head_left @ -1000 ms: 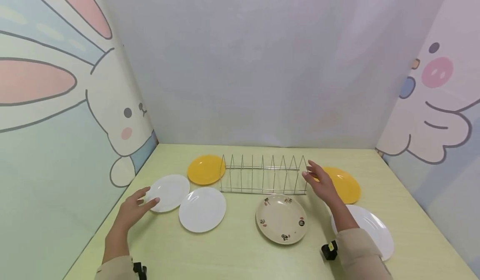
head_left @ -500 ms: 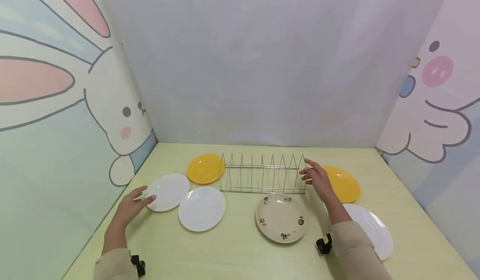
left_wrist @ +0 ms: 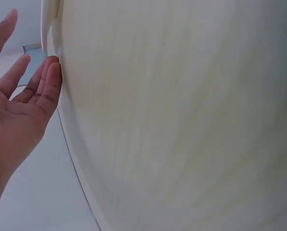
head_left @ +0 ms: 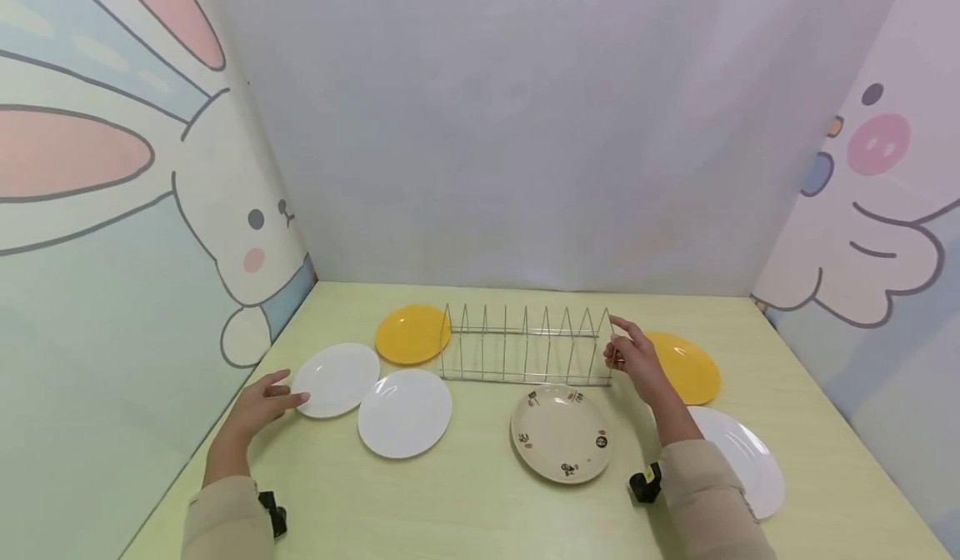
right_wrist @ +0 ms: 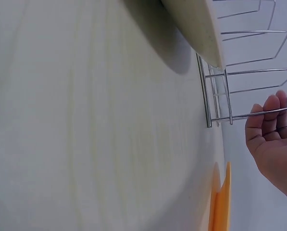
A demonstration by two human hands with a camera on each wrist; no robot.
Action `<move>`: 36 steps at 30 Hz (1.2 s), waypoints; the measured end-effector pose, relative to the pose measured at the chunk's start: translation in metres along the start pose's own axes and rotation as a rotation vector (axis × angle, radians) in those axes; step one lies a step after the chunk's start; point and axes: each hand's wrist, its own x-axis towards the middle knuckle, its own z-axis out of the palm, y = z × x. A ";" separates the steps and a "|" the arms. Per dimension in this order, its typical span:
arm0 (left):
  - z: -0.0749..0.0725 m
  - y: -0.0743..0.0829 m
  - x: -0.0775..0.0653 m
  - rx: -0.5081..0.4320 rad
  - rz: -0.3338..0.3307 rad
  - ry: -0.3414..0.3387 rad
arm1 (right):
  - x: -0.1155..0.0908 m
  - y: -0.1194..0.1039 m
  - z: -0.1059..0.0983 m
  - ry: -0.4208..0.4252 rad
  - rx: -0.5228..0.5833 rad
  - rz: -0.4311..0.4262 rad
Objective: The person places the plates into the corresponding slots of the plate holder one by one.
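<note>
A wire dish rack point(head_left: 525, 356) stands at the middle back of the table. My right hand point(head_left: 637, 366) is at its right end; in the right wrist view the fingers point(right_wrist: 268, 118) curl at the end wire, holding it. The left hand point(head_left: 258, 410) is beside the left edge of a white plate point(head_left: 337, 379), its fingers loosely extended. In the left wrist view, that hand point(left_wrist: 23, 110) has its palm showing and holds nothing; whether its fingertips touch the plate, I cannot tell.
Another white plate point(head_left: 405, 414) and a yellow plate point(head_left: 412, 335) lie left of centre. A beige patterned plate point(head_left: 562, 435) sits before the rack. On the right are a yellow plate point(head_left: 688, 368) and a larger white plate point(head_left: 742, 460). Walls enclose the table point(head_left: 450, 510).
My right hand has moved slightly left onto the rack's end, and its fingers have curled in at the wire. The left hand has shifted slightly, staying by the white plate. The plates have not moved.
</note>
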 end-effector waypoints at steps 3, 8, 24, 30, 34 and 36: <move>0.000 -0.003 0.004 -0.031 -0.024 -0.006 | 0.001 0.000 0.000 0.000 -0.006 0.014; -0.001 -0.009 0.011 -0.015 -0.052 -0.001 | 0.004 0.008 -0.002 -0.010 -0.023 0.020; 0.002 -0.011 0.022 0.135 -0.054 0.004 | 0.002 0.009 -0.001 0.004 -0.037 0.012; -0.005 -0.010 0.016 -0.054 -0.109 0.018 | 0.002 0.012 0.004 0.006 -0.007 0.029; -0.007 -0.006 0.013 -0.201 -0.137 0.031 | 0.001 0.011 0.006 0.019 -0.001 0.012; -0.006 -0.004 0.011 -0.263 -0.131 0.019 | 0.001 0.011 0.005 0.021 -0.005 0.002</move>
